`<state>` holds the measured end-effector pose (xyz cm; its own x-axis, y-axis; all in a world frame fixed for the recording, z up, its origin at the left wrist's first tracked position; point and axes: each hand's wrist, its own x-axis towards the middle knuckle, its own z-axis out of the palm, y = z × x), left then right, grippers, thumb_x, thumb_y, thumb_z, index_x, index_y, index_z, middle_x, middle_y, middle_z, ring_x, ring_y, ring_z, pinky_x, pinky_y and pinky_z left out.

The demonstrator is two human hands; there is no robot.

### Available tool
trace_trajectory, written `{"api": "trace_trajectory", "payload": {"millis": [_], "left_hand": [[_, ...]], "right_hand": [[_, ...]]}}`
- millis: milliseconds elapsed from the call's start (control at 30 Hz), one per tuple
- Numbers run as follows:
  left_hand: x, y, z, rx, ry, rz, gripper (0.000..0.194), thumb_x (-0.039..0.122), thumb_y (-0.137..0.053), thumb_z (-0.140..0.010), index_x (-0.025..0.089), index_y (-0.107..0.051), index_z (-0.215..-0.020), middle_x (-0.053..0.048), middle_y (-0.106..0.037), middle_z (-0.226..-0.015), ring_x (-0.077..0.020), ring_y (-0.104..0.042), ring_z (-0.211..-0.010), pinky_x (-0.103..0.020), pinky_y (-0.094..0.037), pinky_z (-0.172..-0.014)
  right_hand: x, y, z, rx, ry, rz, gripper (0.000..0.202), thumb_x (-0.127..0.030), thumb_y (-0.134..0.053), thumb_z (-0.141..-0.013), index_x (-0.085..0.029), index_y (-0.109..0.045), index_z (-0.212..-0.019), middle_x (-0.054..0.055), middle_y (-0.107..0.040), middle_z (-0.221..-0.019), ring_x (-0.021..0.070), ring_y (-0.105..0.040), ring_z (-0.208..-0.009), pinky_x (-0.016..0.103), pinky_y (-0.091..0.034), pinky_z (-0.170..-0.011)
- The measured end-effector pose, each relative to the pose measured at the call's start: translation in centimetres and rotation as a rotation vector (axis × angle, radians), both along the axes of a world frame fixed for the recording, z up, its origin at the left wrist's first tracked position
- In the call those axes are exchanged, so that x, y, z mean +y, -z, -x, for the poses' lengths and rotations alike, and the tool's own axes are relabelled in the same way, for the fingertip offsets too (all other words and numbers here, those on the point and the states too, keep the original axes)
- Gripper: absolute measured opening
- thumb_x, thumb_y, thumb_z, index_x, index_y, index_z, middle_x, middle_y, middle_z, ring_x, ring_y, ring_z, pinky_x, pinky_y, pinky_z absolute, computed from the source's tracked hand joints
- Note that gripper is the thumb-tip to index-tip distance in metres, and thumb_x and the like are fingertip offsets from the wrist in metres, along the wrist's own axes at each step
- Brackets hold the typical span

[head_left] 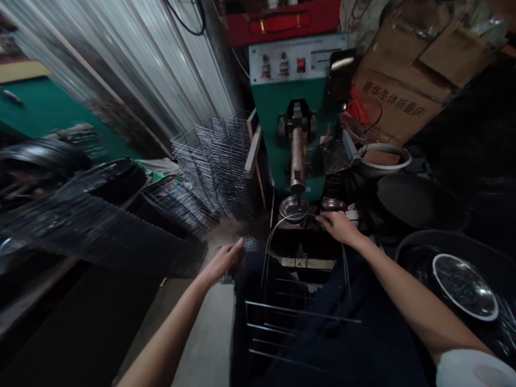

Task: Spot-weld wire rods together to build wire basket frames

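Note:
A wire frame (302,312) with a curved top and several straight cross wires lies over my lap. My right hand (338,224) is closed on the right part of its curved wire, just below the machine's lower tip. Left of the frame, my left hand (226,260) hangs apart from it, blurred; its fingers look drawn together, and whether anything is between them cannot be made out. The green machine (266,113) stands ahead, its metal arm (297,156) reaching down over a small round metal dish (287,208).
Stacked wire racks (217,161) rise at the left, with more blurred wire pieces (100,226) nearer. On the right are a pale basin (382,167), a dark round pan (407,199), a bowl of small metal parts (465,287) and a cardboard box (395,102).

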<state>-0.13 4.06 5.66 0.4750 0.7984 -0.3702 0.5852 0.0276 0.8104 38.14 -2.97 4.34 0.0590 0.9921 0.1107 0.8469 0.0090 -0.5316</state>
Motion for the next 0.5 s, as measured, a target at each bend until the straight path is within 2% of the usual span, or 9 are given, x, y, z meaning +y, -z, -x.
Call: {"api": "trace_trajectory", "payload": {"millis": [67, 100, 167, 233, 267, 333, 367, 433, 500], "left_hand": [[-4.6, 2.0, 3.3, 0.021, -0.008, 0.134, 0.082, 0.094, -0.023, -0.083, 0.020, -0.058, -0.074, 0.001, -0.052, -0.048, -0.0167, -0.049, -0.040, -0.027, -0.032, -0.039], [-7.0, 3.1, 4.4, 0.004, -0.007, 0.220, 0.084, 0.094, -0.023, -0.084, 0.019, -0.061, -0.079, -0.001, -0.058, -0.052, -0.0169, -0.053, -0.042, -0.027, -0.036, -0.041], [-11.1, 5.5, 5.1, -0.237, -0.015, 0.501, 0.079, 0.092, -0.045, -0.080, 0.019, -0.070, -0.094, -0.008, -0.072, -0.073, -0.0193, -0.065, -0.056, -0.027, -0.046, -0.050], [-14.2, 7.7, 4.0, -0.444, 0.020, 0.676, 0.063, 0.070, -0.077, -0.077, 0.023, -0.071, -0.119, -0.013, -0.078, -0.105, -0.0270, -0.076, -0.087, -0.034, -0.056, -0.070], [-15.3, 8.7, 2.9, -0.518, 0.042, 0.736, 0.062, 0.053, -0.087, -0.074, 0.026, -0.069, -0.127, -0.015, -0.075, -0.120, -0.0300, -0.075, -0.103, -0.036, -0.057, -0.081], [-16.7, 10.2, 0.3, -0.679, 0.013, 0.830, 0.070, 0.032, -0.094, -0.069, 0.032, -0.066, -0.133, -0.015, -0.068, -0.138, -0.0323, -0.070, -0.120, -0.038, -0.056, -0.092], [-17.0, 10.7, -1.0, -0.773, -0.027, 0.864, 0.073, 0.031, -0.095, -0.067, 0.034, -0.065, -0.134, -0.014, -0.065, -0.143, -0.0331, -0.069, -0.123, -0.039, -0.056, -0.094], [-16.9, 11.0, -2.9, -0.954, -0.139, 0.884, 0.078, 0.042, -0.095, -0.067, 0.034, -0.062, -0.138, -0.015, -0.062, -0.146, -0.0348, -0.069, -0.123, -0.040, -0.057, -0.094], [-16.3, 10.7, -3.9, -1.083, -0.235, 0.862, 0.083, 0.056, -0.091, -0.068, 0.031, -0.059, -0.141, -0.016, -0.065, -0.142, -0.0364, -0.070, -0.122, -0.042, -0.058, -0.096]], "right_hand": [[-2.3, 0.3, -0.2, 0.051, 0.071, -0.019, 0.037, -0.043, -0.048, -0.103, -0.020, -0.070, -0.086, 0.011, -0.072, -0.080, 0.0246, -0.066, -0.076, 0.030, -0.038, -0.067], [-3.6, 0.3, -0.4, 0.075, 0.115, -0.034, 0.039, -0.046, -0.048, -0.103, -0.020, -0.071, -0.086, 0.011, -0.072, -0.079, 0.0248, -0.066, -0.075, 0.031, -0.039, -0.067], [-6.0, 0.2, -0.8, 0.123, 0.207, -0.078, 0.044, -0.050, -0.045, -0.104, -0.019, -0.071, -0.087, 0.010, -0.072, -0.079, 0.0251, -0.066, -0.075, 0.031, -0.041, -0.068], [-8.2, -0.3, -0.9, 0.157, 0.283, -0.133, 0.047, -0.052, -0.043, -0.104, -0.019, -0.072, -0.087, 0.009, -0.072, -0.078, 0.0248, -0.067, -0.074, 0.031, -0.043, -0.069], [-9.1, -0.8, -0.9, 0.166, 0.311, -0.160, 0.048, -0.053, -0.042, -0.103, -0.019, -0.072, -0.086, 0.009, -0.072, -0.077, 0.0243, -0.067, -0.073, 0.031, -0.044, -0.069], [-10.5, -2.4, -0.6, 0.175, 0.361, -0.211, 0.048, -0.055, -0.042, -0.102, -0.021, -0.072, -0.086, 0.007, -0.070, -0.074, 0.0235, -0.066, -0.069, 0.031, -0.045, -0.067], [-11.0, -3.4, -0.4, 0.183, 0.379, -0.234, 0.048, -0.056, -0.043, -0.102, -0.021, -0.072, -0.087, 0.006, -0.069, -0.072, 0.0235, -0.065, -0.068, 0.032, -0.045, -0.066], [-11.4, -5.9, 0.3, 0.225, 0.378, -0.270, 0.050, -0.059, -0.041, -0.103, -0.022, -0.073, -0.092, 0.005, -0.067, -0.071, 0.0235, -0.064, -0.067, 0.033, -0.045, -0.066], [-11.0, -8.7, 1.2, 0.299, 0.285, -0.271, 0.052, -0.060, -0.039, -0.105, -0.022, -0.074, -0.098, 0.005, -0.066, -0.072, 0.0227, -0.062, -0.068, 0.032, -0.045, -0.065]]}}
